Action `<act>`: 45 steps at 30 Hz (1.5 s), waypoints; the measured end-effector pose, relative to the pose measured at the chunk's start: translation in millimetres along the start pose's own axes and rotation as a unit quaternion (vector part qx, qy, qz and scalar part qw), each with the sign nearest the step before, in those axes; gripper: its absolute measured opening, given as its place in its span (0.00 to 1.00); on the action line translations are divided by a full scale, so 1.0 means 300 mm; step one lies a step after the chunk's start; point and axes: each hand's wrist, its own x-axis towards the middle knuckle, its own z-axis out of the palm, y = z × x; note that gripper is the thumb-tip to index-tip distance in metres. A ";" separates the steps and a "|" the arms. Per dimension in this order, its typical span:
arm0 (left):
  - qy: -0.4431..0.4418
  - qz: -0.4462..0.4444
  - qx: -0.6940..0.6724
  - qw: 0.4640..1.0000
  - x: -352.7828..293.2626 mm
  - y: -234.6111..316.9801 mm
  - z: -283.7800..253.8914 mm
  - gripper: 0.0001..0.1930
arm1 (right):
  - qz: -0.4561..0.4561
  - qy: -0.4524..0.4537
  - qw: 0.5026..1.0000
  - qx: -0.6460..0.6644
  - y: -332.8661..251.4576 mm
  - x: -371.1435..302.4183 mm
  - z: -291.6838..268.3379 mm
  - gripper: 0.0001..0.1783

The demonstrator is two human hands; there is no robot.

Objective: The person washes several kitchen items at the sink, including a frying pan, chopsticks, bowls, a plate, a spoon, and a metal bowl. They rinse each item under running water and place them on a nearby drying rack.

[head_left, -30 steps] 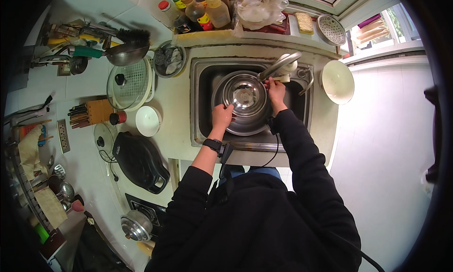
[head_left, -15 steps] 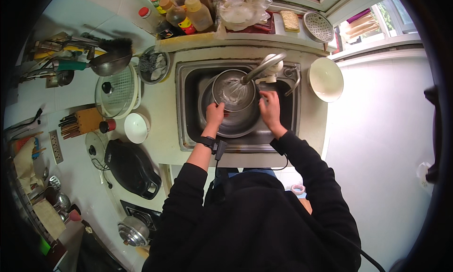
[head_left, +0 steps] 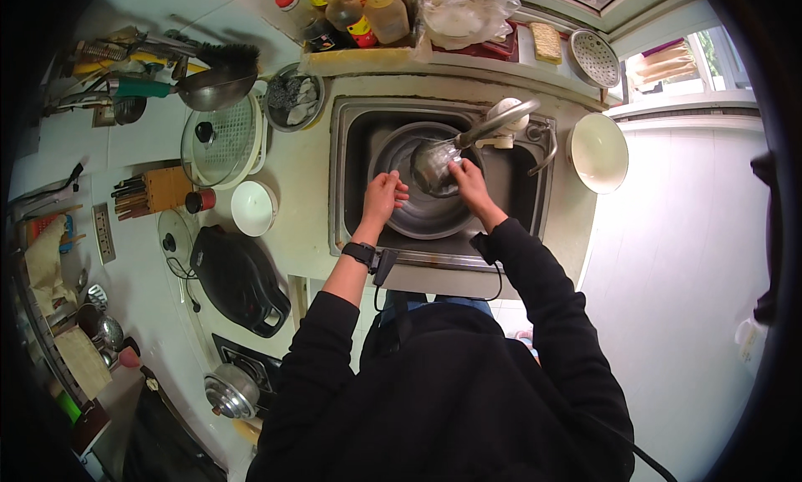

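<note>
My right hand [head_left: 474, 190] grips the rim of a small steel bowl [head_left: 433, 175], which is tilted on its side under the tap [head_left: 501, 119]. Water runs from the spout onto it. Below lies a wide metal basin [head_left: 399, 220], set inside the steel sink [head_left: 355, 233]. Just left of the small bowl, my left hand [head_left: 384, 200] hovers over the basin's left side, fingers loosely curled and apart, holding nothing.
A cream bowl [head_left: 598, 154] stands right of the sink. On the left are a white bowl [head_left: 253, 208], a knife block [head_left: 164, 190], a glass lid [head_left: 219, 144] and a steel bowl with scrubbers [head_left: 294, 99]. Bottles [head_left: 344, 18] line the back ledge.
The small bowl has gone from level to tilted, and my right hand now grips its rim. My left hand has let go of it and drawn away. The view has shifted slightly.
</note>
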 end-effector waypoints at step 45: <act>-0.046 -0.099 -0.230 0.967 0.062 -0.133 0.158 0.16 | -0.395 -0.084 0.776 -0.485 -0.196 -0.207 0.007 0.09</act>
